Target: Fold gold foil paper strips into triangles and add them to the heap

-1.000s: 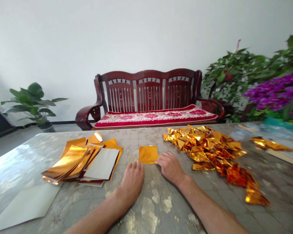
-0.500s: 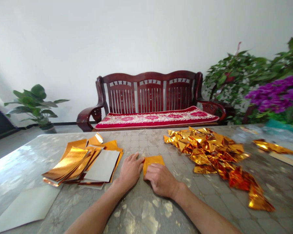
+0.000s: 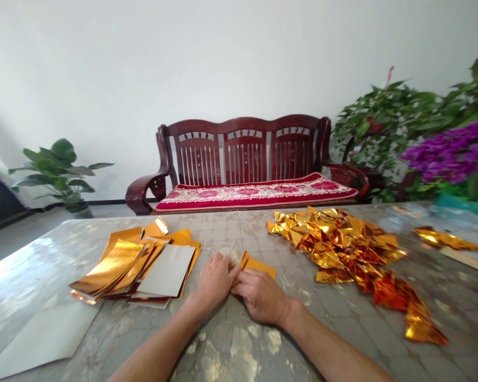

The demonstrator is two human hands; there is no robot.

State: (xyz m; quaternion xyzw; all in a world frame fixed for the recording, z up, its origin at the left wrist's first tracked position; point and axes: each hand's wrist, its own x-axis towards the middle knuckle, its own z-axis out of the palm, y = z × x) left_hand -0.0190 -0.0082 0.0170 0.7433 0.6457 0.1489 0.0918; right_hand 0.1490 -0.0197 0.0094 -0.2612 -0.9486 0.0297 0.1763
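Observation:
A gold foil paper, partly folded, rests on the table between my hands, its left edge raised. My left hand pinches that left edge, fingers curled. Over the near side of the paper my right hand is closed, its fingertips gripping the near left corner beside my left thumb. Both hands meet there, and the corner itself is hidden behind the fingers. Left of my hands lies a stack of gold foil sheets, some with the pale backing up. To the right is a heap of folded gold foil pieces.
A pale sheet lies at the table's near left. Clear plastic wrapping and a gold foil piece sit at the far right. Beyond the table stands a wooden bench with a red cushion, flanked by plants.
The gold foil paper has turned and its left edge has lifted. My left fingers have curled from lying extended to pinching it. My right hand has shifted slightly.

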